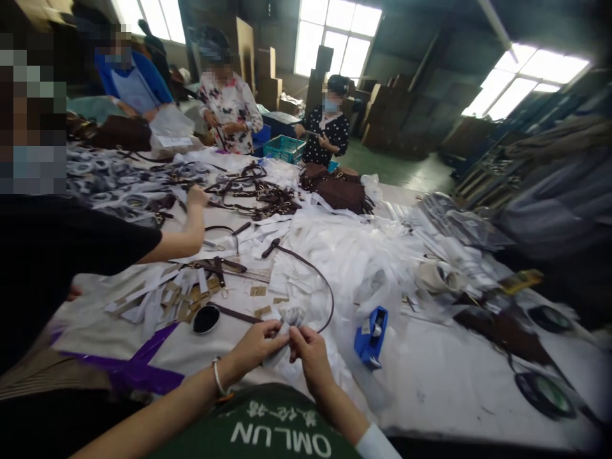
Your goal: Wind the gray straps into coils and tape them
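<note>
At the near edge of the table (430, 382), which is covered in a pale cloth, we hold a small crinkled piece of clear wrapping (291, 317) between both hands. Our left hand (255, 347), with a thin bangle at the wrist, pinches its near side with thumb and forefinger pressed together; our right hand (310, 354) pinches the other side in the same way, so each grip is closed on the wrapping. What lies inside it we cannot tell.

A long, thin dark brown leather strap (318, 274) curves in a loop from the middle of the table down to just beside our fingers; whether its end sits inside the wrapping is hidden by our hands. We judge that we are in the middle of wrapping or unwrapping a strap end. The next move, as we see it, calls for a steady pinch from one hand while the other works the film round, with care not to tear it.

Just right of our hands stands a blue plastic tape dispenser (371, 336). To the left lies a small black oval dish (206, 319), and beyond it a scatter of white paper strips (157, 287). A heap of white wrapping (354, 255) fills the middle. A co-worker's bare forearm (184, 237) reaches across the far left side, well apart from our hands.
</note>
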`<state>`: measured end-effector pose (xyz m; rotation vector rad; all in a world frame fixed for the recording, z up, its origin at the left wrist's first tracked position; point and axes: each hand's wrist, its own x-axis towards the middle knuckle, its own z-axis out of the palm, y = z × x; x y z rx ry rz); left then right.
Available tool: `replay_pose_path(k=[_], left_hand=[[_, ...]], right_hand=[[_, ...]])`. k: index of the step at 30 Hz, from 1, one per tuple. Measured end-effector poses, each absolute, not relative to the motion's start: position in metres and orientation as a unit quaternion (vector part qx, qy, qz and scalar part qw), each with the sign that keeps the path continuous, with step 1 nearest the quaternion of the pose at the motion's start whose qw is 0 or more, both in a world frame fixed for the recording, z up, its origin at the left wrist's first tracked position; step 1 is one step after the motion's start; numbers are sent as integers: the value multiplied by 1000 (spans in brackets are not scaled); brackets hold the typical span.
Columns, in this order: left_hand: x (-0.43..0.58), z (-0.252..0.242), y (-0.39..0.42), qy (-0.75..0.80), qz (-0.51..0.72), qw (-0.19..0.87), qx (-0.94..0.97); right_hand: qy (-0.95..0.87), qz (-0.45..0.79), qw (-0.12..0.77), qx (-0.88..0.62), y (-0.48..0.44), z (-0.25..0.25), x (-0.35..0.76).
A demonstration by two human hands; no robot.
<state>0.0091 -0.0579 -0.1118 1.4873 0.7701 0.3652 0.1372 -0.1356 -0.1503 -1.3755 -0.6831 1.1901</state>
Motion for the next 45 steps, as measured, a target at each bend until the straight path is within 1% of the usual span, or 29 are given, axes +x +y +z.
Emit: replay_pose_path(k=[2, 3, 5, 7, 9, 12, 15, 18, 22, 24, 26, 29, 30, 31, 33, 35, 36, 38, 40, 42, 45], left_hand=[[17, -120, -62, 374, 164, 656, 635], [20, -123, -64, 387, 162, 659, 625], [23, -127, -64, 405, 151, 662, 612], [24, -130, -61, 421, 146, 653, 613], [23, -131, -58, 441, 148, 636, 616], [23, -136, -55, 457, 152, 627, 612], [26, -140, -56, 447, 154, 634, 611], [29, -141, -58, 443, 165, 635, 610], [27, -139, -58, 448, 193, 634, 600], [23, -136, -59, 444, 212, 614, 617], [19, -132, -59, 446, 235, 564, 654], [10, -122, -61, 451, 280, 457, 714], [7, -120, -62, 448, 296, 424, 729], [5, -117, -62, 442, 309, 396, 743], [0, -114, -65, 419, 327, 349, 772], [-4, -113, -67, 397, 337, 307, 796], [-5, -114, -68, 391, 340, 286, 806], [-8, -114, -69, 387, 340, 248, 821], [-10, -113, -69, 388, 332, 214, 833], [-13, -113, -69, 389, 322, 177, 845], [-18, -113, -69, 383, 310, 140, 859]], right_hand=[[-268, 477, 539, -640, -146, -166, 163], [-250, 433, 529, -686, -156, -175, 182], [-204, 303, 509, -780, -184, -193, 229], [-160, 220, 500, -822, -218, -210, 279], [-118, 170, 483, -851, -244, -227, 320], [-81, 180, 465, -863, -256, -252, 352], [-67, 207, 467, -857, -252, -269, 353], [-48, 189, 459, -867, -256, -275, 337], [-23, 174, 426, -887, -279, -277, 310], [-34, 185, 405, -895, -291, -279, 302], [-58, 188, 373, -907, -301, -279, 302], [-80, 193, 323, -923, -304, -270, 304], [-81, 216, 337, -913, -299, -263, 300], [-80, 250, 367, -892, -291, -253, 293], [-94, 353, 485, -795, -265, -226, 267], [-145, 420, 527, -725, -229, -190, 228], [-199, 478, 535, -667, -208, -171, 208], [-314, 540, 507, -594, -170, -135, 174], [-378, 539, 471, -587, -140, -109, 151], [-408, 505, 438, -623, -123, -99, 140], [-427, 450, 392, -680, -115, -107, 137]])
